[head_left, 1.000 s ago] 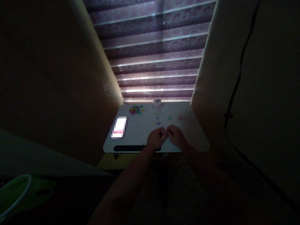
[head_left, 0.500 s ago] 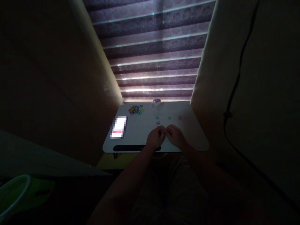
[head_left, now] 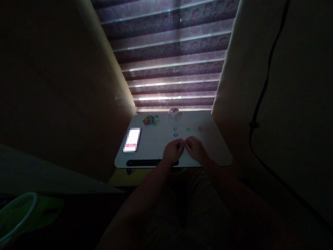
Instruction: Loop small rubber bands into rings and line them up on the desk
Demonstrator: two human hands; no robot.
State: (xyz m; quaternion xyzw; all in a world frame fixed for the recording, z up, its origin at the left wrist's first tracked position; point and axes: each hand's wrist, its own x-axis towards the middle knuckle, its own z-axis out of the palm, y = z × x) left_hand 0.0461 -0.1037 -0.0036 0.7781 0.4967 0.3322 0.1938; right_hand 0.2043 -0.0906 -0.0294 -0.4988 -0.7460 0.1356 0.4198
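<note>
So the purple ring [head_left: 176, 135] sits flat on the white table [head_left: 218, 152], just past the left hand [head_left: 173, 150], straight out from its knuckles. Left is the nearer one; the right hand [head_left: 194, 147] is off to the side. It's pretty much round, so no real long axis to speak of. Both hands are curled in tight with fingertips meeting, but it's too dark and small to tell if anything's pinched between them. Right behind the purple one is a blue ring [head_left: 174, 128], then green [head_left: 188, 129] and pink [head_left: 200, 128] ones out to the right. Further off: clear jar [head_left: 174, 115] at the far edge, ring pile [head_left: 151, 120] far left, phone [head_left: 132, 140] nearer on that side.
</note>
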